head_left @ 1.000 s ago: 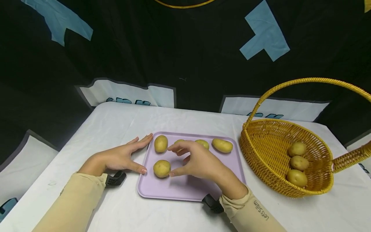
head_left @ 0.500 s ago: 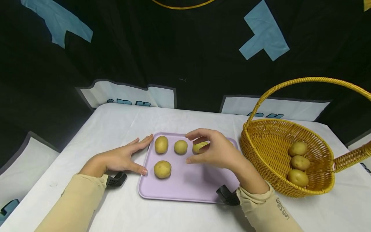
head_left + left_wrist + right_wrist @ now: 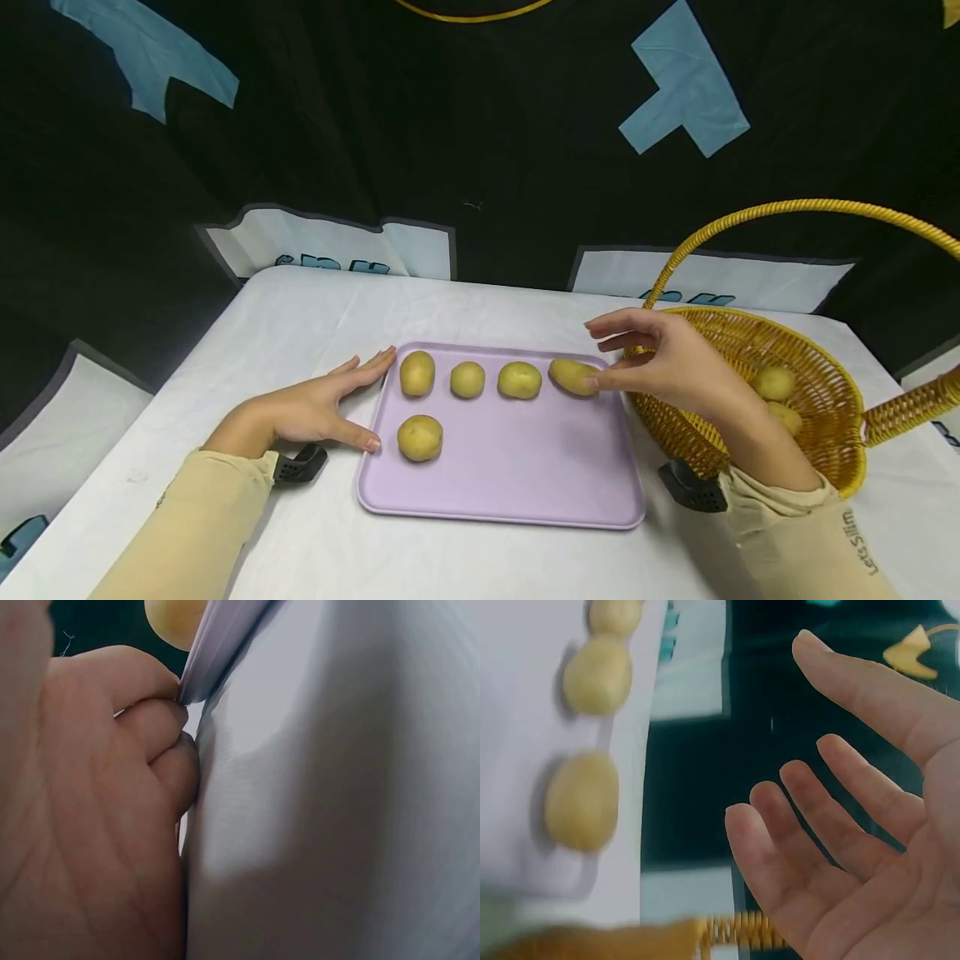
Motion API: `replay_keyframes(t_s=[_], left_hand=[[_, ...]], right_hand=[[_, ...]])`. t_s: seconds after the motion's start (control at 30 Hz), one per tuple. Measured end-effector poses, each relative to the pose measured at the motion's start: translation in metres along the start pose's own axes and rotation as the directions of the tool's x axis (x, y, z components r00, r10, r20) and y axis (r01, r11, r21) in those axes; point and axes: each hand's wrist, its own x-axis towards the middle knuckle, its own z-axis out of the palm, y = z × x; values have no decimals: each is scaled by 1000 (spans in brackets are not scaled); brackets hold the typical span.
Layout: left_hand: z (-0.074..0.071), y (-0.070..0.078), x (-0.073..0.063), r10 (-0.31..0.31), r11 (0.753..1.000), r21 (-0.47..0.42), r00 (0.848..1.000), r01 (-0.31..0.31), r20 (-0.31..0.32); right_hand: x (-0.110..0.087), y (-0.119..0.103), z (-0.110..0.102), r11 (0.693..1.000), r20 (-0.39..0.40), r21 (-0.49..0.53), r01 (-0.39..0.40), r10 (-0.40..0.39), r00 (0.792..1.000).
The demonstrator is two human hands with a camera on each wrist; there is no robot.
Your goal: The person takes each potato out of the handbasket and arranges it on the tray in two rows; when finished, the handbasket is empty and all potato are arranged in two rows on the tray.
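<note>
Five potatoes (image 3: 519,380) lie on the lilac tray (image 3: 525,467), which rests on the white-covered bench (image 3: 322,542). Four form a spaced row along the far rim; the right-end one (image 3: 573,377) is longer than the rest. The fifth (image 3: 420,437) sits nearer, in front of the leftmost.

The left hand (image 3: 318,410) rests at the tray's left edge, its grip spread, thumb and index finger at the rim. The right hand (image 3: 671,358) hangs between tray and basket (image 3: 823,408), its grip apart; in the head view the thumb overlaps the right-end potato, while the right wrist view shows it clear of the row.

The basket stands just right of the tray, its handle (image 3: 802,205) arching up. Two more potatoes (image 3: 774,383) show inside, one partly behind the right arm.
</note>
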Motion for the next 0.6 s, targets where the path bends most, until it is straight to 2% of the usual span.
replay_keyframes(t_s=[0.23,0.4,0.6], left_hand=[[0,1,1,2,1000,-3,1000,-2,3],[-2,3,0,17,1000,0,1000,-17,0],[0,1,0,16,1000,3,1000,-16,-6]], right_hand=[[-17,23,-36,992,-55,-91,-91,86,995],[-27,44,-60,975,-81,-132,-180,171,982],[-29,69,-85,947,-116,-167,-274,257,959]])
